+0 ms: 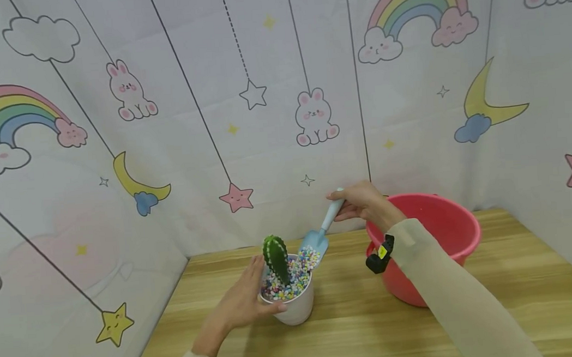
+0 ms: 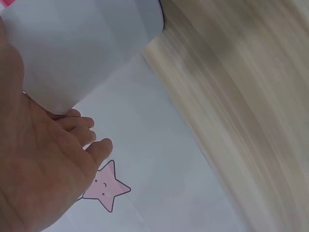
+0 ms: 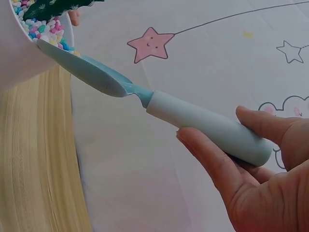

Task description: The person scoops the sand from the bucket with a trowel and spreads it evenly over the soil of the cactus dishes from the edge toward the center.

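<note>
A green cactus (image 1: 276,255) stands in a white pot (image 1: 297,307) among small multicoloured pebbles (image 1: 292,284). My left hand (image 1: 241,301) holds the pot at its left side, thumb at the front and fingers toward the back rim. In the left wrist view the pot's smooth wall (image 2: 87,48) rests against that hand. My right hand (image 1: 363,201) grips the pale handle of a light blue trowel (image 1: 314,241). Its blade slopes down, with the tip at the pot's right rim and pebbles on its lower end. The right wrist view shows thumb and fingers round the handle (image 3: 207,124).
A red bucket (image 1: 423,214) stands on the wooden table (image 1: 364,332) to the right, partly behind my right forearm. Behind the table hangs a white cloth (image 1: 275,157) printed with rainbows, rabbits and stars. A small black device (image 1: 381,254) is strapped to my right wrist.
</note>
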`<state>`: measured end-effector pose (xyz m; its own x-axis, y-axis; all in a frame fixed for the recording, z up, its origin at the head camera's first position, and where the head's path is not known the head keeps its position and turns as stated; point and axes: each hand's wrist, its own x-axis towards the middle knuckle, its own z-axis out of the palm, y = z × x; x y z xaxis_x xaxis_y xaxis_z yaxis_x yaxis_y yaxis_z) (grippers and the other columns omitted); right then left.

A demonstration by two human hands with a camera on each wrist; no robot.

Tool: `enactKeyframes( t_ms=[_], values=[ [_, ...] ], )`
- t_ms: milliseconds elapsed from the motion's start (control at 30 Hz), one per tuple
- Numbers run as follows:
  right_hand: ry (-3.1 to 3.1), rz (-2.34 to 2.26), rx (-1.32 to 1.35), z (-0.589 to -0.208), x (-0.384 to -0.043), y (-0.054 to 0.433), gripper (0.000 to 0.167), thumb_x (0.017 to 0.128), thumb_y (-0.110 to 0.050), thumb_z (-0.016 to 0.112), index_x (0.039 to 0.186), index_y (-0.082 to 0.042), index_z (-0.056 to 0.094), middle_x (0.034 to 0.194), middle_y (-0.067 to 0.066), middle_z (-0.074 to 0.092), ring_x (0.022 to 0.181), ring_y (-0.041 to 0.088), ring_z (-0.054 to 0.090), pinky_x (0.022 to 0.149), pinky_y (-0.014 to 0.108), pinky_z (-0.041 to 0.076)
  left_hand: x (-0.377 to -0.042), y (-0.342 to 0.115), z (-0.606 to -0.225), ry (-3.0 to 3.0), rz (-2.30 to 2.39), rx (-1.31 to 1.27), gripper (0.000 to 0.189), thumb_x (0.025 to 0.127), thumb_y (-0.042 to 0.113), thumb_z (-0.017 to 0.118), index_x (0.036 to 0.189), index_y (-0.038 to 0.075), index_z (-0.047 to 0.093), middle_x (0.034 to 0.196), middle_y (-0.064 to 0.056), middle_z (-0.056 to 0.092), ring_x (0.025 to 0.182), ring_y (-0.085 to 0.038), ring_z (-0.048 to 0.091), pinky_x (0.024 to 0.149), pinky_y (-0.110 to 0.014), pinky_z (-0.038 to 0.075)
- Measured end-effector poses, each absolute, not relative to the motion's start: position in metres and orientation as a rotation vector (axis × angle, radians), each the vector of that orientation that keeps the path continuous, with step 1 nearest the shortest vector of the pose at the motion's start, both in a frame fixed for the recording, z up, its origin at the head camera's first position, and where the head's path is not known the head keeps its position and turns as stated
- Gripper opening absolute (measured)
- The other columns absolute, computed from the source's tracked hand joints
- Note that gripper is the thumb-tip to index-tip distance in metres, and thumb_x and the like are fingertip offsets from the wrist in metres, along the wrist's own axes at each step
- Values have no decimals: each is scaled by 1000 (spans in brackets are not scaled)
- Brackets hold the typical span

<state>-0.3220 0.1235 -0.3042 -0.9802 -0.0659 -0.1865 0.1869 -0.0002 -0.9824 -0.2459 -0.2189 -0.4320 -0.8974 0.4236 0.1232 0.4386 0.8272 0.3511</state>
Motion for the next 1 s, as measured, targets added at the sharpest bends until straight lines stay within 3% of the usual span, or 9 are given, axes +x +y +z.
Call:
enactKeyframes(
  t_ms=[433,1000],
  values=[
    [2067,-2116,75,-308,-318,123,30,96,-16,78,113,4,66,82,8,78,80,24,81,86,45,65,-245,-216,-435,-2966,-548,-680,131,82,76,75,168,1,11,176,-24,10,165,-40,12,131,-59,26],
    [2142,-2090,-193,-302,-310,109,35,95,-16,79,120,7,72,99,14,81,87,25,82,86,47,66,-241,-213,-430,-2978,-489,-680,130,84,77,71,167,-2,12,175,-25,9,164,-42,11,131,-59,25]
  ],
)
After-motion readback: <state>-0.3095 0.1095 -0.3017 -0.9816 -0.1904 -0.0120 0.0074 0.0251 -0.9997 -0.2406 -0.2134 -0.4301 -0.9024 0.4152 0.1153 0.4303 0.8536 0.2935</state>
